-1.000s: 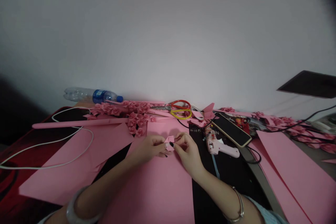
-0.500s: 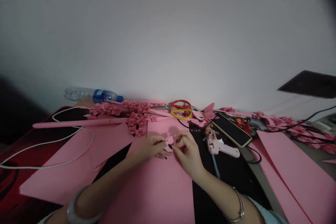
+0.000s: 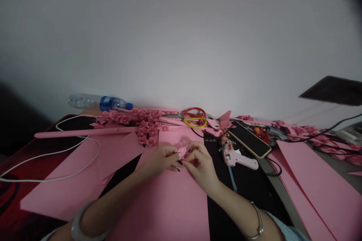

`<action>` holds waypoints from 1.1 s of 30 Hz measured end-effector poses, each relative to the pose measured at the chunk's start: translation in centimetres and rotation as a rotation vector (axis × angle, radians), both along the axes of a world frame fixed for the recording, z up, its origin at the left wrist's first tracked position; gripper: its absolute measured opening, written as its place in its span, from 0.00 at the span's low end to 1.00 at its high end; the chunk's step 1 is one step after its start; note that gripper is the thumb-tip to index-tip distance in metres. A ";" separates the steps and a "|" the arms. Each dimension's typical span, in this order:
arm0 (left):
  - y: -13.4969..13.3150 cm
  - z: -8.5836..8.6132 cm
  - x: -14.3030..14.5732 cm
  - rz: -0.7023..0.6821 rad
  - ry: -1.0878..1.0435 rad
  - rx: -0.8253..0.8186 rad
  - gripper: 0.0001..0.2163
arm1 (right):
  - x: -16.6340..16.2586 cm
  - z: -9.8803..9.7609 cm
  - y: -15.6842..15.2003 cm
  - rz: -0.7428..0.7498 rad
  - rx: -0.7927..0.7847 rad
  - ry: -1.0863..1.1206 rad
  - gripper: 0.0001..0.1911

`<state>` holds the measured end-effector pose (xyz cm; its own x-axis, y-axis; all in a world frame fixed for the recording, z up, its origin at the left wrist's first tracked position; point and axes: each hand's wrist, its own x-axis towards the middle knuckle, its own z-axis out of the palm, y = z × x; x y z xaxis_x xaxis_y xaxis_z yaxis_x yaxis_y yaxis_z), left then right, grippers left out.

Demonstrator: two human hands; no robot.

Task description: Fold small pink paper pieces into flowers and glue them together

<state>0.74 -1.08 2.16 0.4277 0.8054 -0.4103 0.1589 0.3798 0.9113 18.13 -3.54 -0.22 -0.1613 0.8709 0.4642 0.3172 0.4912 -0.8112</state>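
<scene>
Between my two hands is a small folded piece of pink paper, partly hidden by the fingers. My left hand pinches it from the left. From the other side my right hand grips its right and lower edge between thumb and fingers. Both hands hover over a long pink paper sheet on the table. Behind them lie several pink paper roses and a pair of scissors with one red and one yellow handle loop.
To the right lie a pale pink glue gun, a phone and more pink sheets. On the left are a rolled pink paper tube, a white cable and a plastic bottle against the wall.
The fingers of my right hand have shifted slightly on the small paper piece, and its upper flap looks lower and more pressed together. My left hand stays nearly in place.
</scene>
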 end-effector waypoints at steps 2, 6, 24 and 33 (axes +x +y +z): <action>0.0 -0.1 0.0 0.004 0.005 0.005 0.11 | 0.0 0.0 0.0 0.001 -0.009 -0.005 0.11; 0.0 -0.1 0.1 -0.002 0.014 0.023 0.12 | -0.1 0.0 0.0 0.000 -0.029 -0.011 0.11; 0.1 -0.4 -0.1 -0.013 0.014 0.035 0.16 | -0.1 0.1 0.0 0.001 -0.056 -0.013 0.10; 0.1 -0.6 -0.1 0.019 -0.050 0.005 0.15 | 0.0 0.4 0.0 -0.012 -0.045 -0.041 0.10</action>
